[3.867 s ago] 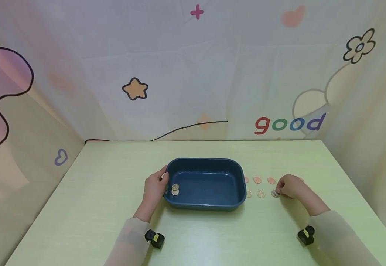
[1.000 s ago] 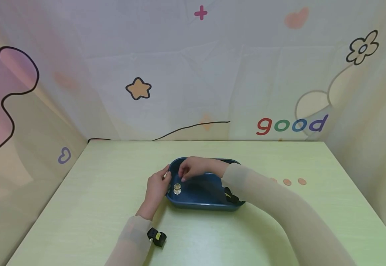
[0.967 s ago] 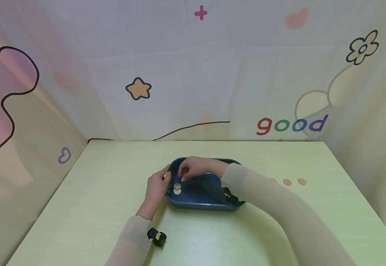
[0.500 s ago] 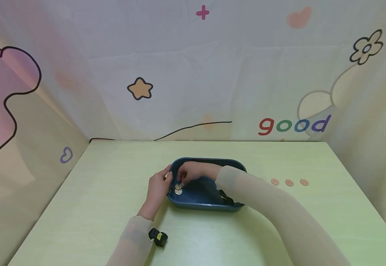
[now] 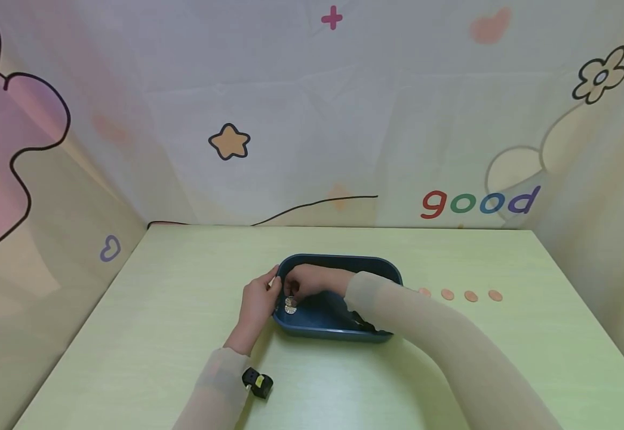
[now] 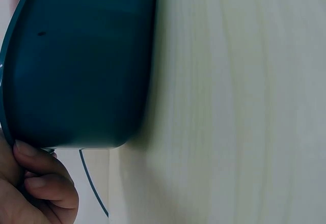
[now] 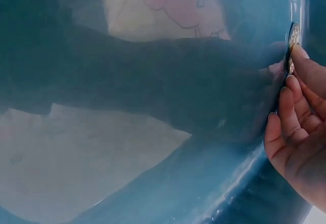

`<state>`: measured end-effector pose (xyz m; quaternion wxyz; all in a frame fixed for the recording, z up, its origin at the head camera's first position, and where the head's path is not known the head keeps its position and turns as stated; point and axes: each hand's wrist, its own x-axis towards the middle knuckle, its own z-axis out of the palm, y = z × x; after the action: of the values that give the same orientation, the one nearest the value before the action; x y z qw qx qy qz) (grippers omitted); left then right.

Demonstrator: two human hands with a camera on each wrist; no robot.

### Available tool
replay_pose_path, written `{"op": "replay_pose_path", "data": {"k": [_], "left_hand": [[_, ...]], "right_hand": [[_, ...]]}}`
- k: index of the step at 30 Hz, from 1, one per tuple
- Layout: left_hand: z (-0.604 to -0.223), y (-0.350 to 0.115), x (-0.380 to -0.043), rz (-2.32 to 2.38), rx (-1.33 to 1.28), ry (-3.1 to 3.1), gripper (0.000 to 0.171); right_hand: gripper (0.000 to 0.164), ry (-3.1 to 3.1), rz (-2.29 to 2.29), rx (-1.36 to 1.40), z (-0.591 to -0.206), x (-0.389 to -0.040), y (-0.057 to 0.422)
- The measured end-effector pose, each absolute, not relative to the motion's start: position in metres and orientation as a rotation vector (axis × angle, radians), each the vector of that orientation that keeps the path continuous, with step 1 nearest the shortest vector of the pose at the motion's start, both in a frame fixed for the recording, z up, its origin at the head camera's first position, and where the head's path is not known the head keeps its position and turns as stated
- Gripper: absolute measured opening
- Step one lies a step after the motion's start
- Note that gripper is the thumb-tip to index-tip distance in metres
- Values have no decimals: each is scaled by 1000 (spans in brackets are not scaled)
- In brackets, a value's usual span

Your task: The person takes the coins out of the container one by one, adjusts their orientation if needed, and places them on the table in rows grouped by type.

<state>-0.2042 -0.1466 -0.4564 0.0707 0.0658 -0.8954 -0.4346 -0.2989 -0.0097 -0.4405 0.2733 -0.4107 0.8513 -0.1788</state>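
Observation:
A dark blue oblong tray (image 5: 338, 335) stands on the table. My left hand (image 5: 258, 304) grips its left end; in the left wrist view, the fingertips (image 6: 43, 165) curl at the rim. My right hand (image 5: 312, 280) reaches down inside the tray's left end, its fingers at shiny coins (image 5: 290, 307) that lie overlapping on the floor. The right wrist view shows a coin (image 7: 292, 48) nearly edge-on, pinched by the thumb of my right hand (image 7: 300, 117) and a finger mostly hidden from view. The right forearm hides much of the tray's right side.
Several copper-coloured coins (image 5: 471, 296) lie in a row on the table to the right of the tray, one partly behind the right sleeve (image 5: 424, 316). A patterned cloth (image 5: 312, 119) hangs at the back and sides of the pale table (image 5: 193, 269).
My right hand has come from the coins on the table into the tray, then down to the coins at its left end. My left hand keeps its grip on the tray.

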Motion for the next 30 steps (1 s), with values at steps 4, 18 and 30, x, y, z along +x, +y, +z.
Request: {"op": "replay_pose_path", "data": {"k": [4,18,30], "left_hand": [[-458,-147,-205,-1307,186,-2681,40],[-457,-147,-204,-1317,193,-2675,41],[-455,-145,-204,-1349,218,-2670,41]], "right_hand": [[15,2308,-480,-1113,-439,-297,-10],[10,2361,-464,-1110,-440,-304,-9],[13,2354,-509,-1086,-414,-310,7]]}}
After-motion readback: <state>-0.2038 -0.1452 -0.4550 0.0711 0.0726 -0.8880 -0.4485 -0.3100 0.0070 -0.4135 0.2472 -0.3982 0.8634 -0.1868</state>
